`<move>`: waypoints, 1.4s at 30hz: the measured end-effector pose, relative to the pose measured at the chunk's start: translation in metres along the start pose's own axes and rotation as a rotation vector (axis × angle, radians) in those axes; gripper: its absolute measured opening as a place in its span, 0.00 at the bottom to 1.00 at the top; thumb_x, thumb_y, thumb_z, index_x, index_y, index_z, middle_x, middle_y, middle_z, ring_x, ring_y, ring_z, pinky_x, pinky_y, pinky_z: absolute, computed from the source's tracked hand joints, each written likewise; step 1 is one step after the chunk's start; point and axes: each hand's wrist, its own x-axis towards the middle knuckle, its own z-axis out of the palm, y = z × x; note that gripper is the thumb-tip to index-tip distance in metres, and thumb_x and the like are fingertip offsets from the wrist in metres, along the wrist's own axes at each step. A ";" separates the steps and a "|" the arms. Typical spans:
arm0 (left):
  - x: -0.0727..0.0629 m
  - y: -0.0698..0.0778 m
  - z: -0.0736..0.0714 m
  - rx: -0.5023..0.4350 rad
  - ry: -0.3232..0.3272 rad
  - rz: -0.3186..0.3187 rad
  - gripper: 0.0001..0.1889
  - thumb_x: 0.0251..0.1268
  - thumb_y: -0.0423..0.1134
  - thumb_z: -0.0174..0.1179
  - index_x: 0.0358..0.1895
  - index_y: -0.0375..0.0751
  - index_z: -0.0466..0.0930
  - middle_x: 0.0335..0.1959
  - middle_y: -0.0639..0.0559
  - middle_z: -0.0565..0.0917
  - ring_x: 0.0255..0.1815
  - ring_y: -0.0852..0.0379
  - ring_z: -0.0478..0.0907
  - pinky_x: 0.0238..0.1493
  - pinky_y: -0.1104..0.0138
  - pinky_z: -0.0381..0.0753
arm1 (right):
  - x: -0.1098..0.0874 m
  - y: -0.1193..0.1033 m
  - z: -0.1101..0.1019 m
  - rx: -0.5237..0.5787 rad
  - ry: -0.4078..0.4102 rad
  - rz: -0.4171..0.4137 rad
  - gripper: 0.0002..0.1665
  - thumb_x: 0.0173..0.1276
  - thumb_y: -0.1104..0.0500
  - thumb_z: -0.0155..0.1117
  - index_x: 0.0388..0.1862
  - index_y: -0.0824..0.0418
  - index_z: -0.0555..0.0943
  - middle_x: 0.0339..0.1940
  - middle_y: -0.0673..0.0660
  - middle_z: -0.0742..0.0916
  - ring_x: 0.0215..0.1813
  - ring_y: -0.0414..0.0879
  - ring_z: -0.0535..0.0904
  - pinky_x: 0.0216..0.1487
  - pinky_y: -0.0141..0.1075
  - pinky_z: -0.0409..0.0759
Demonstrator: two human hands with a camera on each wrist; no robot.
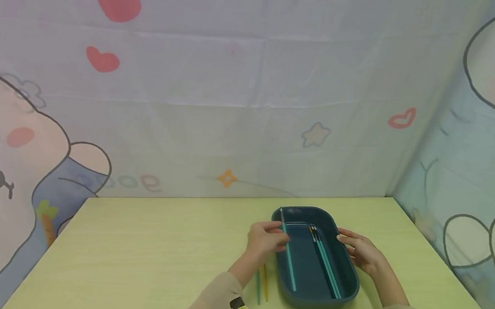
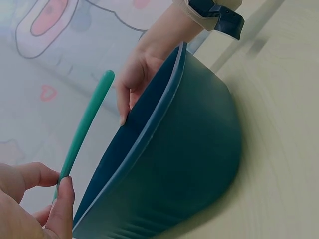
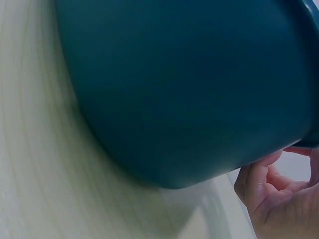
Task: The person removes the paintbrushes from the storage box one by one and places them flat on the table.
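Partly hiding a green stick (image 1: 258,288) and a yellow stick (image 1: 265,284), a left hand (image 1: 267,238) is pinching a teal paintbrush (image 1: 289,263) over a blue tub (image 1: 313,303). Only the head view is showing paintbrushes (image 1: 329,268) lying inside; the tub's walls are blocking both wrist views. The right hand (image 1: 363,252) is gripping its rim (image 1: 302,208).

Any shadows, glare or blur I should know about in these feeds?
Head: even light, no strong glare, but the slim teal-handled paintbrushes look small; left wrist: soft shadow beside the blue-green plastic round-cornered bin, smooth green brush handle crisp; right wrist: that bin fills much of the frame, dark, nearly featureless.
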 end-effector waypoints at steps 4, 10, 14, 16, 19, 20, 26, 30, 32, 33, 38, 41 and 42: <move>0.000 -0.001 -0.003 -0.005 0.016 -0.012 0.25 0.48 0.23 0.64 0.56 0.28 0.78 0.40 0.38 0.85 0.24 0.58 0.84 0.29 0.66 0.88 | 0.000 0.000 -0.001 -0.009 0.003 0.000 0.40 0.73 0.53 0.55 0.75 0.69 0.52 0.41 0.41 0.82 0.40 0.35 0.80 0.39 0.29 0.84; -0.001 -0.004 -0.008 -0.020 0.028 0.012 0.25 0.48 0.22 0.63 0.55 0.26 0.78 0.37 0.41 0.84 0.18 0.63 0.79 0.26 0.69 0.87 | -0.001 -0.001 -0.001 -0.009 0.001 0.001 0.41 0.73 0.52 0.55 0.75 0.69 0.52 0.41 0.41 0.82 0.41 0.34 0.80 0.39 0.29 0.84; -0.001 -0.007 -0.010 -0.036 0.034 0.015 0.25 0.48 0.22 0.63 0.55 0.25 0.77 0.35 0.42 0.83 0.17 0.64 0.78 0.25 0.70 0.86 | -0.001 0.000 -0.002 -0.007 -0.001 0.001 0.41 0.73 0.52 0.55 0.75 0.69 0.52 0.40 0.41 0.82 0.41 0.34 0.81 0.39 0.29 0.84; -0.001 -0.008 -0.011 -0.043 0.036 0.013 0.25 0.48 0.22 0.63 0.55 0.25 0.77 0.37 0.38 0.84 0.17 0.64 0.78 0.24 0.70 0.86 | 0.000 0.000 -0.002 -0.004 0.003 0.005 0.40 0.73 0.53 0.55 0.75 0.68 0.53 0.40 0.40 0.83 0.41 0.34 0.81 0.39 0.29 0.84; -0.001 -0.010 -0.014 -0.048 0.040 0.010 0.25 0.48 0.22 0.63 0.55 0.25 0.77 0.42 0.32 0.84 0.18 0.64 0.79 0.24 0.70 0.86 | 0.000 0.000 -0.002 -0.002 0.006 0.009 0.40 0.73 0.53 0.55 0.75 0.68 0.53 0.39 0.40 0.83 0.40 0.34 0.81 0.38 0.28 0.84; -0.001 -0.011 -0.014 -0.048 0.041 0.010 0.25 0.48 0.22 0.63 0.55 0.25 0.77 0.43 0.31 0.83 0.19 0.64 0.79 0.24 0.70 0.86 | 0.000 0.000 -0.002 -0.003 0.005 0.008 0.40 0.73 0.53 0.55 0.75 0.68 0.53 0.39 0.40 0.83 0.40 0.34 0.81 0.38 0.28 0.84; -0.003 -0.014 -0.021 -0.036 0.046 0.011 0.24 0.48 0.22 0.62 0.55 0.25 0.77 0.40 0.36 0.84 0.20 0.64 0.79 0.28 0.69 0.87 | 0.001 0.000 -0.001 -0.001 -0.001 0.000 0.40 0.73 0.53 0.55 0.75 0.68 0.53 0.39 0.40 0.83 0.40 0.34 0.81 0.38 0.29 0.84; -0.003 -0.017 -0.025 -0.037 0.054 0.011 0.25 0.47 0.22 0.62 0.54 0.25 0.77 0.40 0.38 0.83 0.20 0.63 0.79 0.28 0.69 0.87 | 0.001 0.000 -0.001 -0.003 -0.003 0.001 0.40 0.73 0.53 0.55 0.75 0.68 0.53 0.39 0.40 0.83 0.40 0.34 0.81 0.38 0.29 0.84; -0.003 -0.018 -0.027 -0.039 0.060 0.003 0.25 0.46 0.22 0.62 0.54 0.26 0.78 0.41 0.38 0.83 0.20 0.63 0.79 0.27 0.70 0.87 | 0.001 0.000 -0.001 -0.002 -0.005 0.001 0.40 0.73 0.53 0.55 0.75 0.68 0.53 0.39 0.40 0.83 0.40 0.34 0.81 0.38 0.29 0.84; -0.002 -0.019 -0.029 -0.041 0.064 0.000 0.25 0.46 0.22 0.62 0.54 0.26 0.78 0.41 0.38 0.83 0.20 0.63 0.79 0.26 0.71 0.86 | 0.001 0.000 -0.001 -0.002 -0.007 -0.001 0.40 0.73 0.52 0.55 0.75 0.68 0.53 0.39 0.40 0.83 0.40 0.34 0.81 0.38 0.29 0.84; -0.002 -0.020 -0.034 -0.029 0.074 -0.012 0.25 0.46 0.22 0.61 0.55 0.27 0.78 0.40 0.38 0.83 0.23 0.61 0.81 0.27 0.71 0.86 | 0.002 0.001 -0.001 -0.002 -0.011 0.001 0.41 0.73 0.53 0.55 0.75 0.68 0.52 0.39 0.40 0.83 0.40 0.34 0.81 0.38 0.29 0.84; -0.003 -0.021 -0.038 -0.028 0.075 -0.022 0.26 0.47 0.22 0.60 0.56 0.26 0.77 0.44 0.34 0.82 0.23 0.62 0.80 0.27 0.72 0.86 | 0.002 0.001 -0.001 -0.010 -0.010 0.003 0.41 0.73 0.52 0.54 0.75 0.69 0.51 0.39 0.40 0.83 0.41 0.34 0.80 0.39 0.29 0.84; -0.003 -0.021 -0.039 -0.028 0.074 -0.021 0.26 0.47 0.22 0.60 0.56 0.26 0.76 0.45 0.33 0.82 0.23 0.62 0.80 0.27 0.71 0.86 | 0.002 0.001 -0.001 -0.012 -0.010 0.004 0.41 0.73 0.52 0.54 0.75 0.69 0.51 0.39 0.40 0.83 0.41 0.34 0.80 0.39 0.29 0.84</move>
